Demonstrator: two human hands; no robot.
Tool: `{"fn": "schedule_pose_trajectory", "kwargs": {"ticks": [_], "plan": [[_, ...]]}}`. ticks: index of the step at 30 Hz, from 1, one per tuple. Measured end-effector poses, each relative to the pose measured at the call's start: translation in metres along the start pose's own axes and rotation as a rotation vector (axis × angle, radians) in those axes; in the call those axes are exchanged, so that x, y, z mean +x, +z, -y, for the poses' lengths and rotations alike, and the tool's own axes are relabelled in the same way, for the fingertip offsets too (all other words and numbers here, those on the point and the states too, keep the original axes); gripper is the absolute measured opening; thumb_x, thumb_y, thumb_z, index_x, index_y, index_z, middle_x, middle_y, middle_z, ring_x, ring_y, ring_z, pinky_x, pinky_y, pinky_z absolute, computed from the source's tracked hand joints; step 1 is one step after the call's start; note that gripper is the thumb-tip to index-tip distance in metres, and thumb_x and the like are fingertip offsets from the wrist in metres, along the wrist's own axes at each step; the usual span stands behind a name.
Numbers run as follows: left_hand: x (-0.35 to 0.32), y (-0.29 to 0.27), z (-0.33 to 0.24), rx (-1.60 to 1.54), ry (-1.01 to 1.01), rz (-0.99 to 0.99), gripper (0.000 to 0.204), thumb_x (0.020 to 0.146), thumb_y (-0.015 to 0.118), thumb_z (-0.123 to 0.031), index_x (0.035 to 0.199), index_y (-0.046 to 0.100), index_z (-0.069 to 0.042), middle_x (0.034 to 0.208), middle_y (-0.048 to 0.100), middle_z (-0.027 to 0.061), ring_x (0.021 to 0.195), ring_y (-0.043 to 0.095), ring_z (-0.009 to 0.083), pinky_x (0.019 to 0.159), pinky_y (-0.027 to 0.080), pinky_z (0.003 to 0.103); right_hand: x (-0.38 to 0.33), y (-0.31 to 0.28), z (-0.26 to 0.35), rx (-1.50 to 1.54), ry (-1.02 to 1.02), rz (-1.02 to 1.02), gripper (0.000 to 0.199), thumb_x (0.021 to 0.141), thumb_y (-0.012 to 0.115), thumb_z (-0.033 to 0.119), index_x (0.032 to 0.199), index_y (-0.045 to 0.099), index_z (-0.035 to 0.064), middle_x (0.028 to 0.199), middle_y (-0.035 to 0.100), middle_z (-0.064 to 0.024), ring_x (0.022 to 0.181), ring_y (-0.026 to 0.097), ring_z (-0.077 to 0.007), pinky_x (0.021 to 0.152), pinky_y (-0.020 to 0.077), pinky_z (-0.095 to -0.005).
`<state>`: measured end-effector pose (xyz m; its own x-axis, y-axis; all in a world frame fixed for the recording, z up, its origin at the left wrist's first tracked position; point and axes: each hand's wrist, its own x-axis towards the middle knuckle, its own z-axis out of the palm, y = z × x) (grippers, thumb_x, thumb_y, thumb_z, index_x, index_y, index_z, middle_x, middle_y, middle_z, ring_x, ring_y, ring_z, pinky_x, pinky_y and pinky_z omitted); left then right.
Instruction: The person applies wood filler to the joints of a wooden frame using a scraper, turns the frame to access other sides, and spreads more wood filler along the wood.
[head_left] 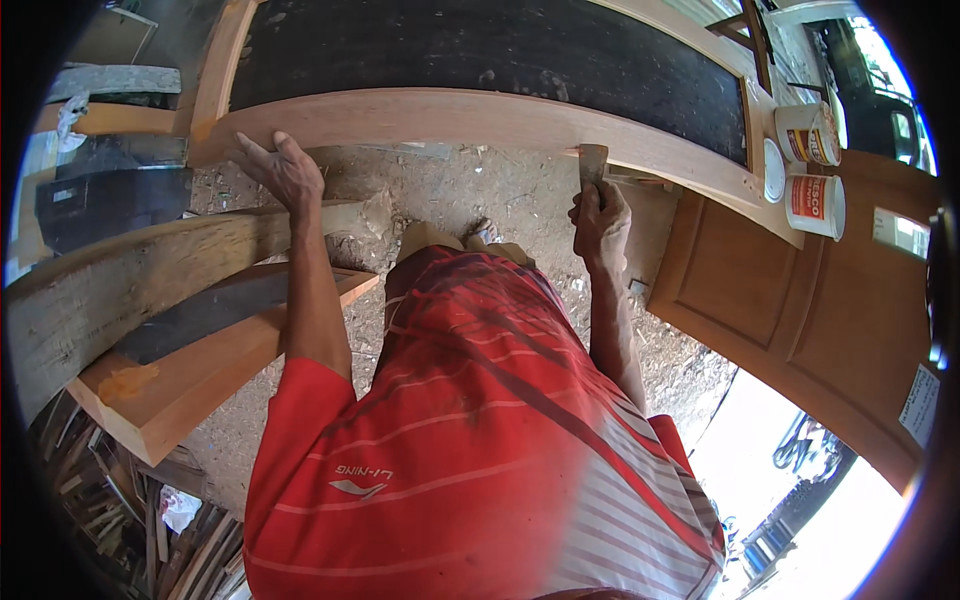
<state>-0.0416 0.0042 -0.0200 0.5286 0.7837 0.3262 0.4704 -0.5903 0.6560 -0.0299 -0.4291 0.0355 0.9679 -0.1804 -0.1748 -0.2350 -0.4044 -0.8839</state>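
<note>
Right hand (603,222) is gripping scraper (592,164) at wooden frame (420,118); left hand (277,172) is splaying, unclenched. Seemingly mid-work; finished share isn't showing.

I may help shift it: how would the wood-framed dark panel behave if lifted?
The wood-framed dark panel probably stays stiff, given its wide wooden rails. Its long, broad build suggests an awkward, fairly heavy lift. Tilting it might disturb the tubs at its right end.

Free room before frame (400,118); beam (160,258) blocks left, tubs (815,204) (white pair) crowd right.
</note>
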Motion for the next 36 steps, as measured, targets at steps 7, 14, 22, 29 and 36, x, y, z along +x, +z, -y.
{"fn": "schedule_pose_trajectory", "kwargs": {"ticks": [7, 14, 22, 29, 36], "plan": [[-0.103, -0.045, 0.004, -0.305, 0.028, 0.41, 0.078, 0.109, 0.046, -0.046, 0.162, 0.023, 0.006, 0.168, 0.023, 0.0299, 0.158, 0.021, 0.0414, 0.129, 0.018, 0.047, -0.015, 0.029, 0.025, -0.025, 0.001, 0.048, 0.029, 0.103, 0.056, 0.02, 0.095, 0.066, -0.0058, 0.073, 0.066, -0.0095, 0.062, 0.067, -0.016, 0.057, 0.0518, -0.0333], [-0.147, -0.061, 0.033, -0.308, 0.074, 1.144, 0.066, 0.104, 0.055, -0.046, 0.143, 0.053, 0.008, 0.151, 0.049, 0.0324, 0.144, 0.044, 0.0448, 0.122, 0.034, 0.047, -0.032, 0.114, 0.087, -0.037, -0.156, 0.416, 0.03, 0.102, 0.053, 0.017, 0.111, 0.07, -0.0066, 0.083, 0.071, -0.0147, 0.072, 0.07, -0.0177, 0.067, 0.0555, -0.034], [-0.155, -0.089, 0.027, -0.265, 0.108, 1.116, 0.063, 0.102, 0.061, -0.043, 0.143, 0.053, 0.006, 0.144, 0.055, 0.0321, 0.136, 0.053, 0.0455, 0.115, 0.043, 0.047, -0.008, 0.219, 0.142, -0.184, -0.753, 0.553, 0.019, 0.1, 0.06, 0.01, 0.108, 0.07, -0.0033, 0.089, 0.065, -0.0245, 0.077, 0.066, -0.0391, 0.072, 0.0517, -0.0456], [-0.169, -0.084, 0.057, -0.208, 0.043, 1.101, 0.074, 0.1, 0.057, -0.059, 0.147, 0.053, -0.002, 0.143, 0.059, 0.0282, 0.134, 0.056, 0.0443, 0.112, 0.046, 0.05, 0.002, 0.25, 0.149, -0.279, -0.891, 0.579, 0.018, 0.097, 0.061, 0.007, 0.109, 0.071, -0.0029, 0.094, 0.067, -0.0253, 0.083, 0.068, -0.0409, 0.075, 0.0523, -0.048], [-0.16, -0.097, 0.043, -0.259, -0.025, 1.101, 0.057, 0.102, 0.064, -0.033, 0.142, 0.053, 0.006, 0.146, 0.055, 0.0315, 0.138, 0.052, 0.0452, 0.117, 0.042, 0.045, 0.001, 0.26, 0.139, -0.401, -1.01, 0.537, 0.025, 0.094, 0.062, 0.005, 0.118, 0.068, 0.0034, 0.104, 0.067, -0.0221, 0.095, 0.068, -0.0434, 0.08, 0.0576, -0.0516]]}}
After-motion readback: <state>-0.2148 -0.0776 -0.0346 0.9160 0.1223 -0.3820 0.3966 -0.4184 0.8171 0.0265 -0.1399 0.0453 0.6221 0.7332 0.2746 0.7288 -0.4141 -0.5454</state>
